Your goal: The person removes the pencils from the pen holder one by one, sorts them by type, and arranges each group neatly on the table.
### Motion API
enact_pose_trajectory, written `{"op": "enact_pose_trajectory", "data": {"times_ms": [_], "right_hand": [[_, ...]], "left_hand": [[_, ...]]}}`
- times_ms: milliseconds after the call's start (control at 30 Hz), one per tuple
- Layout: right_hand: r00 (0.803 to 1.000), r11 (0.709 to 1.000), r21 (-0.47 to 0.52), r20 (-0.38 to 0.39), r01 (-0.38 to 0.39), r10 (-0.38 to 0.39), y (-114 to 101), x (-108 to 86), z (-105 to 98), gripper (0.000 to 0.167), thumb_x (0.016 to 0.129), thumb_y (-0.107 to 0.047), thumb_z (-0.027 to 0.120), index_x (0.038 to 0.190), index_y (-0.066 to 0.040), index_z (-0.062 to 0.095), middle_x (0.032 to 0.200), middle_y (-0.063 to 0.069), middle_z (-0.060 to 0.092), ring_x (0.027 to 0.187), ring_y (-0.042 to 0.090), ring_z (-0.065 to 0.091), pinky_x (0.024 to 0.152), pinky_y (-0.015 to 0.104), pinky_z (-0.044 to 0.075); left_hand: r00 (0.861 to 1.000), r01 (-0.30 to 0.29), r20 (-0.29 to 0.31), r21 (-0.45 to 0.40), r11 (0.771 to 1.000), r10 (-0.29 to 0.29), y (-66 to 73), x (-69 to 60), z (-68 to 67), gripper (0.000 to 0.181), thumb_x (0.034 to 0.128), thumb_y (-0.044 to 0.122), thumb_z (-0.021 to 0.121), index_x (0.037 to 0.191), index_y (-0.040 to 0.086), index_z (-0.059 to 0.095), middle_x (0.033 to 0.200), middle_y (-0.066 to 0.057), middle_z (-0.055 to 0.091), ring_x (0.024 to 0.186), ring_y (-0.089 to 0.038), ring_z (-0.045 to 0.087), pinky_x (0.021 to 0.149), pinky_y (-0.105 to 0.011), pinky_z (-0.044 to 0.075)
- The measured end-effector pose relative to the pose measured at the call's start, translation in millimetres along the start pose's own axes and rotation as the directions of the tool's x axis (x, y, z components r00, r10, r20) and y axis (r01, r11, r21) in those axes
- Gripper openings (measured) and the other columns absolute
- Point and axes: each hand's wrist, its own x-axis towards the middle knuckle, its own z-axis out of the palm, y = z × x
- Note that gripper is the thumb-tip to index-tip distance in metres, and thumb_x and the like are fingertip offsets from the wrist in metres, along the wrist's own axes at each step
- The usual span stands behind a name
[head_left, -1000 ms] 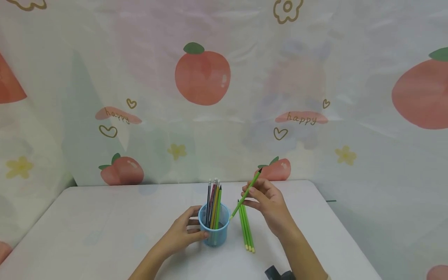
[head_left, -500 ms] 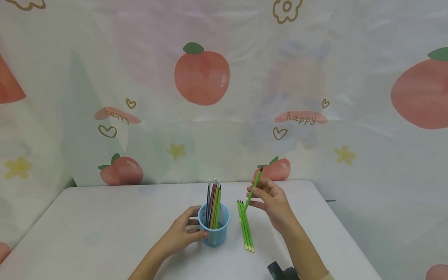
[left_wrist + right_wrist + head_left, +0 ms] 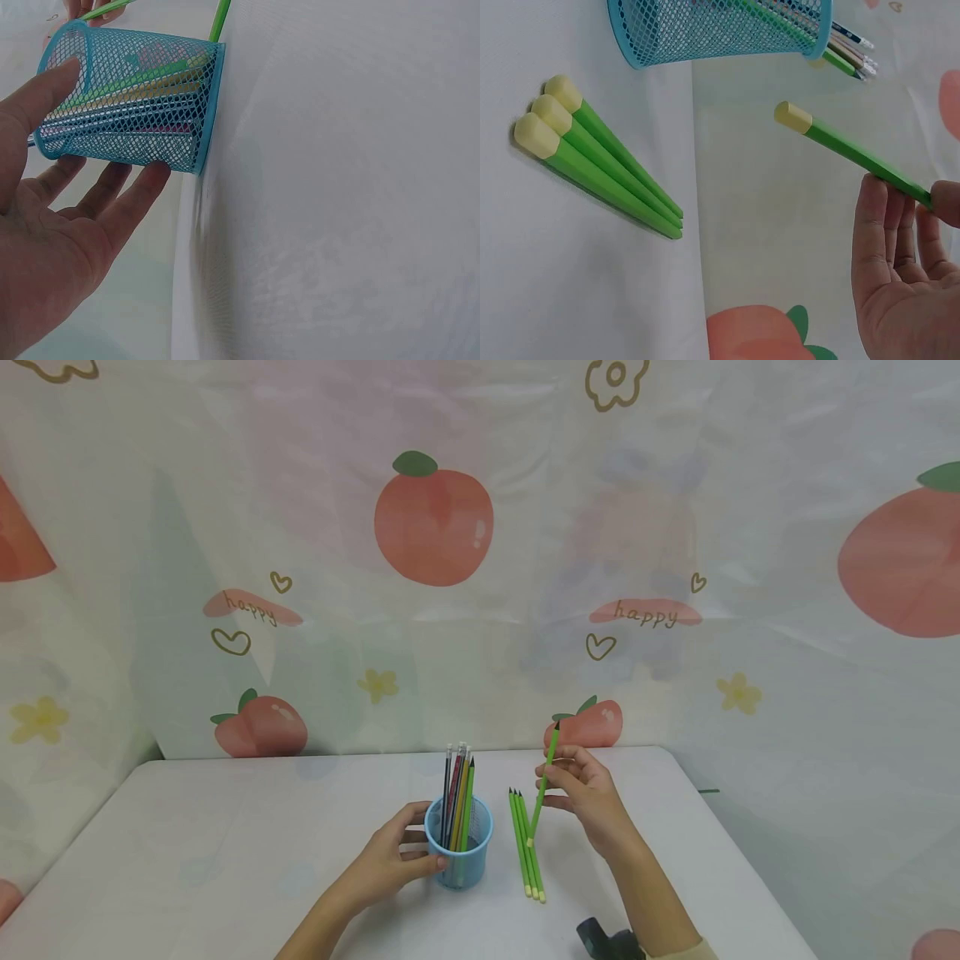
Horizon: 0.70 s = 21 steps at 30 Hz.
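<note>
A light blue mesh pencil cup (image 3: 459, 865) stands upright on the table, with several pencils (image 3: 454, 793) leaning inside it, one of them green. My left hand (image 3: 392, 858) grips the cup from its left side, thumb in front and fingers behind. In the right wrist view a green pencil (image 3: 862, 158) with a pale yellow end is pinched between the thumb and fingers of my right hand (image 3: 907, 285). It points dark tip up, raised over the table to the right of the cup. Beneath it lie three green pencils (image 3: 527, 852) side by side.
The white table (image 3: 225, 860) reaches back to a hanging cloth (image 3: 480, 635) printed with fruit and flowers. A black object (image 3: 609, 939) shows at the bottom edge beside my right forearm.
My right hand has drawn the green pencil away from the cup's rim to the right and turned it more upright. My left hand and the cup have stayed put.
</note>
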Motion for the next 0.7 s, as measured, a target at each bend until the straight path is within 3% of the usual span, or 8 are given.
{"op": "enact_pose_trajectory", "data": {"times_ms": [167,700], "right_hand": [[0.999,0.999,-0.028,-0.011,-0.033,0.033,3,1.3,-2,0.029,0.099,-0.013,0.062,0.124,-0.003,0.052,0.107,0.011,0.066,0.098,0.028,0.068,0.081,0.038,0.062],[0.991,0.972,-0.195,-0.044,-0.131,0.125,12,3.2,-4,0.032,0.095,-0.011,0.066,0.124,-0.004,0.054,0.106,0.017,0.064,0.092,0.028,0.066,0.077,0.039,0.063]], "left_hand": [[1.000,0.000,-0.001,-0.005,1.000,0.000,0.1,0.2,-0.2,0.076,0.0819,0.023,0.083,0.145,0.011,0.043,0.143,-0.020,0.050,0.126,-0.039,0.056,0.101,-0.042,0.053],[1.000,-0.005,0.003,-0.004,1.000,0.005,0.1,0.9,-1.0,0.076,0.0816,0.024,0.084,0.144,0.010,0.043,0.143,-0.020,0.051,0.125,-0.038,0.057,0.100,-0.041,0.054]]}}
